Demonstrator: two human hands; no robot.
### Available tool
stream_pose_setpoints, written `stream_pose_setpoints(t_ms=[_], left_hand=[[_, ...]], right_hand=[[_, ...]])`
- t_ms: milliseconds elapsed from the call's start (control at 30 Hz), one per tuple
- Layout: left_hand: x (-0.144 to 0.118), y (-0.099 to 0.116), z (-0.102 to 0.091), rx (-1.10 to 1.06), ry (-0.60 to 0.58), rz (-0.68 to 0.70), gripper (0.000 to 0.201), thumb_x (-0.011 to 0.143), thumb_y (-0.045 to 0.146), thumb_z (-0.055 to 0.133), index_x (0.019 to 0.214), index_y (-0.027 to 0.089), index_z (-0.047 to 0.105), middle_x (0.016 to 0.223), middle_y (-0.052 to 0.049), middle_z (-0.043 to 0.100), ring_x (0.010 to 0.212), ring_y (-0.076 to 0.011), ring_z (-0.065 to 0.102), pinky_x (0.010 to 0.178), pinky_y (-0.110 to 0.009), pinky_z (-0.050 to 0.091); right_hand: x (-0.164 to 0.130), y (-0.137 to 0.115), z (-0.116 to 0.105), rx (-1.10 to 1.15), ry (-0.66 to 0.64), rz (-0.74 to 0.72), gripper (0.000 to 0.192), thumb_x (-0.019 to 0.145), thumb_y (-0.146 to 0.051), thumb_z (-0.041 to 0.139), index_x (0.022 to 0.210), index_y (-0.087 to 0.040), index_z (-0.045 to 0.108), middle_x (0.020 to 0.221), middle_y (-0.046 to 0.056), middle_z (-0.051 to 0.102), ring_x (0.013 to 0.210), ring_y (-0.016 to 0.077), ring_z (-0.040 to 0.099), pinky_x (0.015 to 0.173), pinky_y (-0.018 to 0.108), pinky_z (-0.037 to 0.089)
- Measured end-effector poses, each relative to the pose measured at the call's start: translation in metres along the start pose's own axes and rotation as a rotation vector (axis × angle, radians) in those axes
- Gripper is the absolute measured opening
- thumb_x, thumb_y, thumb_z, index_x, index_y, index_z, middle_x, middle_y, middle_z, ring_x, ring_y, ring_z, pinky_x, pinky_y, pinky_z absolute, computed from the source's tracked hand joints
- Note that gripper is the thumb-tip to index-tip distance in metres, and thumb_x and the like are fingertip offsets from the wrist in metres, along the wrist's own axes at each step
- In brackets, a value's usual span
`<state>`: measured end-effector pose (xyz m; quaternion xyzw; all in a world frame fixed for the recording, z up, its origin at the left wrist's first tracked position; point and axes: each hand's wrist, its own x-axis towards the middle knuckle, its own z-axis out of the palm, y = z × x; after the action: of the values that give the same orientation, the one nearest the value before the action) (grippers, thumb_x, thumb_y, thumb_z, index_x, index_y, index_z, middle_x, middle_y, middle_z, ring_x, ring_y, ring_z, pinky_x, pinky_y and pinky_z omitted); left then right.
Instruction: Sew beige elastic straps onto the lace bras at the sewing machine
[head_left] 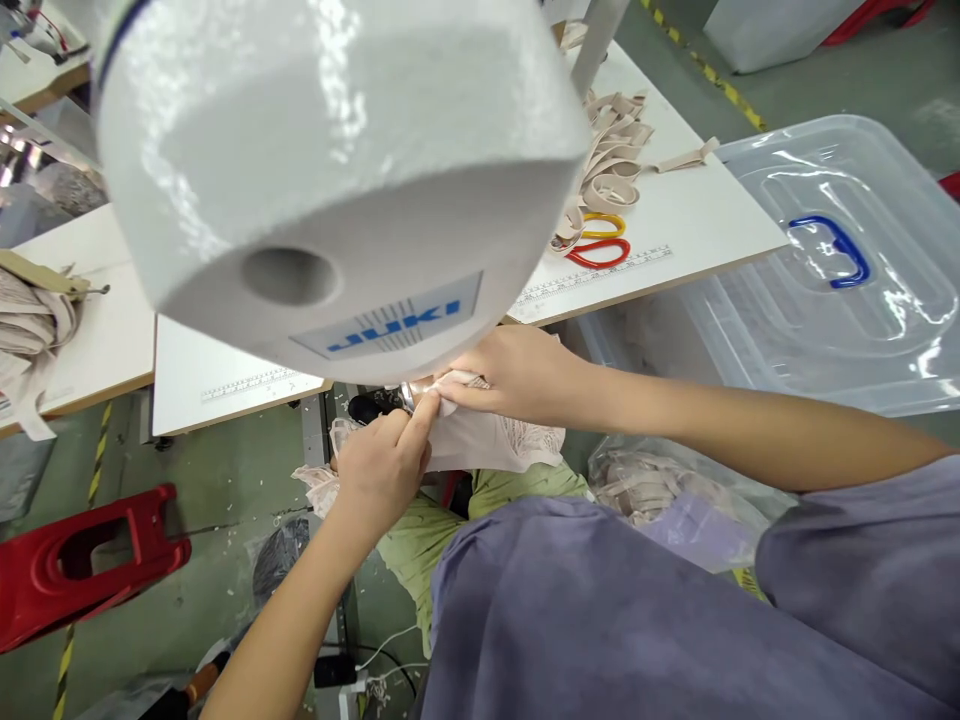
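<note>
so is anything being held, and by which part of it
Pale lace-trimmed fabric, pinched at its upper edge by the right hand. The left hand touches it there; whether it grips cannot be told.

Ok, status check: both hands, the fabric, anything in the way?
Right hand pinching pale fabric; left hand at it, grip unclear. Fabric hangs below, lacy in places. JUKI machine head blocks the view beneath it.

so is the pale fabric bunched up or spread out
Some of each: the pale fabric is gathered where the left hand and the right hand meet, but spreads out smoother below them.
</note>
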<state>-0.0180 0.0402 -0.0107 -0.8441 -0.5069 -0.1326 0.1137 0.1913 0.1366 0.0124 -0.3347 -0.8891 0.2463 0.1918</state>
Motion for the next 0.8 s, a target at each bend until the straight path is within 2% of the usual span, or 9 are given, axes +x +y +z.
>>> stream_pose_setpoints(t_ms=[100,167,233,333,400,533,600,667,800], left_hand=[[0.007,0.008,-0.011,-0.035,-0.131,-0.088,0.043,0.091,0.014,0.043,0.131,0.021,0.058,0.062,0.002,0.056,0.051,-0.0142,0.05,0.044,-0.029,0.014],[0.009,0.005,-0.013,-0.047,-0.16,-0.089,0.042,0.091,0.014,0.043,0.129,0.021,0.058,0.062,0.002,0.056,0.051,-0.0142,0.051,0.044,-0.029,0.014],[0.01,-0.006,-0.011,-0.031,-0.158,-0.009,0.045,0.09,0.012,0.044,0.131,0.022,0.057,0.061,0.002,0.054,0.052,-0.0143,0.051,0.045,-0.03,0.015],[0.01,-0.025,-0.004,-0.042,-0.158,0.15,0.049,0.089,0.008,0.043,0.131,0.026,0.058,0.058,0.003,0.049,0.052,-0.0137,0.049,0.046,-0.031,0.017],[0.012,-0.031,0.0,-0.058,-0.141,0.174,0.046,0.09,0.009,0.043,0.129,0.026,0.06,0.057,0.003,0.049,0.051,-0.0131,0.048,0.047,-0.03,0.016],[0.015,-0.018,-0.002,-0.018,-0.094,0.108,0.04,0.092,0.014,0.044,0.128,0.023,0.059,0.059,0.002,0.055,0.052,-0.013,0.051,0.047,-0.031,0.014],[0.015,-0.005,-0.005,0.018,-0.064,0.075,0.038,0.093,0.014,0.044,0.128,0.019,0.057,0.059,0.002,0.057,0.05,-0.0135,0.051,0.046,-0.031,0.015],[0.017,0.006,-0.007,0.051,-0.03,0.043,0.035,0.094,0.014,0.044,0.127,0.015,0.056,0.058,0.003,0.058,0.049,-0.014,0.051,0.046,-0.032,0.017],[0.021,0.022,-0.01,0.097,-0.038,-0.04,0.034,0.094,0.012,0.045,0.126,0.012,0.055,0.057,0.002,0.058,0.048,-0.0143,0.052,0.046,-0.033,0.022]], right_hand=[[-0.016,0.003,0.02,-0.071,0.272,-0.074,0.022,0.097,-0.036,0.056,0.111,-0.026,0.069,0.12,0.009,0.06,0.113,0.0283,0.053,0.096,0.046,0.041],[-0.023,0.004,0.031,-0.094,0.402,-0.088,0.019,0.096,-0.032,0.059,0.111,-0.029,0.07,0.121,0.008,0.058,0.117,0.0288,0.051,0.103,0.05,0.037],[-0.026,0.003,0.038,-0.082,0.452,-0.079,0.018,0.095,-0.026,0.059,0.106,-0.03,0.073,0.109,0.006,0.06,0.108,0.0255,0.054,0.1,0.047,0.038],[-0.029,0.001,0.043,0.003,0.411,-0.045,0.021,0.097,-0.024,0.054,0.106,-0.027,0.073,0.091,0.004,0.062,0.09,0.0205,0.058,0.088,0.04,0.045],[-0.033,0.002,0.049,0.142,0.362,0.012,0.023,0.099,-0.028,0.052,0.116,-0.025,0.068,0.092,0.004,0.063,0.087,0.0188,0.061,0.082,0.036,0.05],[-0.047,0.005,0.065,0.508,0.384,0.194,0.053,0.097,-0.037,0.06,0.143,-0.026,0.038,0.12,0.01,0.058,0.087,0.0172,0.066,0.064,0.029,0.055],[-0.049,0.006,0.066,0.546,0.353,0.218,0.053,0.097,-0.035,0.058,0.145,-0.028,0.036,0.131,0.012,0.053,0.086,0.0166,0.066,0.055,0.026,0.053],[-0.045,0.006,0.061,0.457,0.315,0.196,0.046,0.097,-0.03,0.055,0.142,-0.028,0.045,0.135,0.013,0.051,0.093,0.0193,0.064,0.061,0.029,0.056],[-0.027,0.012,0.043,0.276,0.365,0.072,0.04,0.092,-0.02,0.052,0.13,-0.024,0.061,0.128,0.012,0.056,0.114,0.028,0.057,0.093,0.045,0.055]])
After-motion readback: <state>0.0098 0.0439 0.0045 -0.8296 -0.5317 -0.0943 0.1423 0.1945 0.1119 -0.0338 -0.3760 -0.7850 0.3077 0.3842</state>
